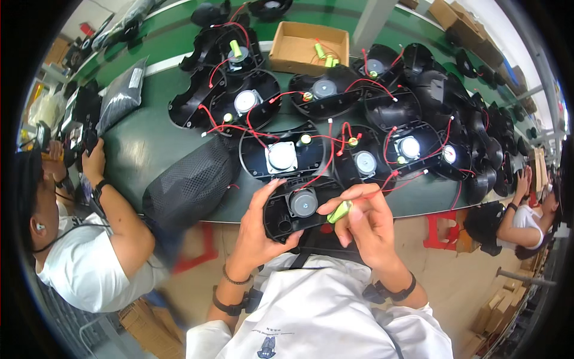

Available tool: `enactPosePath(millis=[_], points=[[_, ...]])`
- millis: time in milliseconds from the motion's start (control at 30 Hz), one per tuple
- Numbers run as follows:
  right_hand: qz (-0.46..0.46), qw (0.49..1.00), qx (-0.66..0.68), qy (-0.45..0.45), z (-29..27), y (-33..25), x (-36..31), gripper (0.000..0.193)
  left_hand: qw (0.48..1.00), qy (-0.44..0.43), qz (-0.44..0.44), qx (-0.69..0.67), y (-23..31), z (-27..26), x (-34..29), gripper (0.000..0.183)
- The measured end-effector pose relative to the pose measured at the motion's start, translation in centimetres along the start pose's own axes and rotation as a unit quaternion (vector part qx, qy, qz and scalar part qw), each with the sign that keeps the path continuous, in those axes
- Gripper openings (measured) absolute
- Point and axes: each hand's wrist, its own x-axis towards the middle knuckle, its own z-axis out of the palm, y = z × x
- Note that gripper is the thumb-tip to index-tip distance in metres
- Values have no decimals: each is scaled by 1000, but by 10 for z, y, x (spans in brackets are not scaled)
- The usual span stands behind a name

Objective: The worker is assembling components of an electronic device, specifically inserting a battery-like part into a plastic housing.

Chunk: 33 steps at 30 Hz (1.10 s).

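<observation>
My left hand (254, 236) grips a black plastic speaker housing (276, 220) by its left side, tilted up at the table's near edge. Inside the housing sits a round grey speaker (303, 203). Between the thumb and fingers of my right hand (372, 227) is a green battery (340, 211), held just right of the speaker. Red wires run near that hand; where they join the battery is hidden. Just beyond lie more open housings with speakers, such as one with a bright square-framed speaker (281, 156) and another with a grey speaker (365, 163).
A cardboard box (286, 61) with several green batteries stands at the back. Black shells (433, 90) are heaped at the right. A black mesh bag (188, 179) lies left of the housings on the green table (128, 158). Co-workers sit at left (89, 257) and far right (523, 224).
</observation>
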Motion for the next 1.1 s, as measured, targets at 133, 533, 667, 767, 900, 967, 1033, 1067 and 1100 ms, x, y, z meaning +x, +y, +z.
enactPosePath(millis=[133,533,667,767,900,967,1033,1067,1100], points=[[-27,999,17,-15,15,12,2,31,1000,-4,4,-1,0,-4,1,97],[-210,928,-306,17,21,33,-7,29,998,-1,-8,56,22,-1,0,102],[-252,913,-320,35,19,36,-9,27,997,-10,-28,73,28,1,-1,102],[-273,894,-354,0,17,35,-9,31,996,-8,-21,83,29,4,-1,101],[-291,847,-445,-5,20,28,-6,33,996,-11,-29,85,31,4,0,102],[-304,833,-461,-7,20,27,-2,34,995,-14,-31,90,31,4,0,102],[-314,813,-489,-38,18,25,2,33,995,-19,-32,92,32,3,0,102],[-314,813,-489,-37,18,24,1,33,995,-25,-33,94,34,2,2,102],[-295,812,-501,-53,18,24,0,36,994,-30,-32,97,35,1,4,102]])
